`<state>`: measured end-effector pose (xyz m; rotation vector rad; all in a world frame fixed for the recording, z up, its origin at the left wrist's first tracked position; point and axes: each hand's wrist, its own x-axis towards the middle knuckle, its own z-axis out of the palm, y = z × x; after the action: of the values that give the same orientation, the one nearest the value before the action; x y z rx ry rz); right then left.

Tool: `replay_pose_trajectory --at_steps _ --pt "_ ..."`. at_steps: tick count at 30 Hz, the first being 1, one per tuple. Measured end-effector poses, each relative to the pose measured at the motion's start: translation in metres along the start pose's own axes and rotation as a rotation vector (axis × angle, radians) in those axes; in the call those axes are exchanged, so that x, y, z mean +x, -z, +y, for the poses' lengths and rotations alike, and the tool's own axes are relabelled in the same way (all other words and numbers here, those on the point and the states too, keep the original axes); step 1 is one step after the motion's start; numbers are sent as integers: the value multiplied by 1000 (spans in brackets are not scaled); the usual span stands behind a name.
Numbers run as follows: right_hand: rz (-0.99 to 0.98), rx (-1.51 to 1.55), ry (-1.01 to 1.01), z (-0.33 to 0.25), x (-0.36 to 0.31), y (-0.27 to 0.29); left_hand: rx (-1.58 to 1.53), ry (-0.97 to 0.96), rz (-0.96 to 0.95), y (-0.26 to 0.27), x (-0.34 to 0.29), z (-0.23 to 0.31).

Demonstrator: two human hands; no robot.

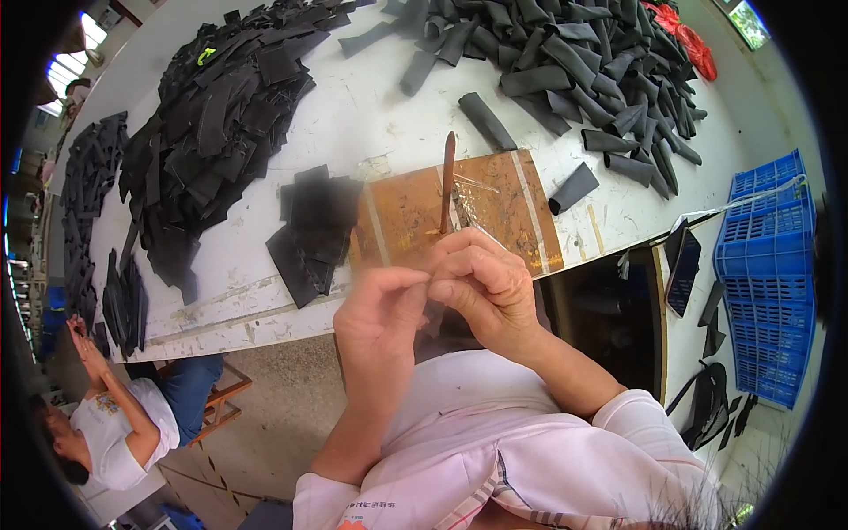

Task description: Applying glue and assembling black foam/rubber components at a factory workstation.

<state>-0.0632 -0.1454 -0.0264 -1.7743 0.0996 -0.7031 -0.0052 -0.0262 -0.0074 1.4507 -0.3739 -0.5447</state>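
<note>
In front of my chest, my left hand point(384, 309) and my right hand point(484, 287) meet, thumbs and forefingers pinched together. Whatever lies between the fingertips is too small or hidden to make out. Just beyond my right hand a brown rod point(449, 177) points away from me over the brown board point(402, 212); I cannot tell whether the hand touches its near end. Flat black fabric pieces point(314, 225) overlap the board's left edge. Beside the board's right side lies a dark rolled tube point(574, 188), with another tube point(487, 121) beyond it.
A large heap of flat black pieces point(225, 115) covers the table's left, and a pile of dark tubes point(587, 66) its far right. Blue crates point(767, 274) and a phone point(684, 272) are at the right. A seated co-worker point(124, 424) is at the lower left.
</note>
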Motion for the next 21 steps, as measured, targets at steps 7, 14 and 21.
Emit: replay_pose_trajectory --at_steps 7,14,21 --pt "104 -72 46 -3 5 5 -173 67 -66 -7 9 14" --pt "115 -47 21 -3 4 4 -480 200 -113 -2 14 5" --pt "-166 256 -161 -38 17 22 -1191 329 -705 -3 19 24"
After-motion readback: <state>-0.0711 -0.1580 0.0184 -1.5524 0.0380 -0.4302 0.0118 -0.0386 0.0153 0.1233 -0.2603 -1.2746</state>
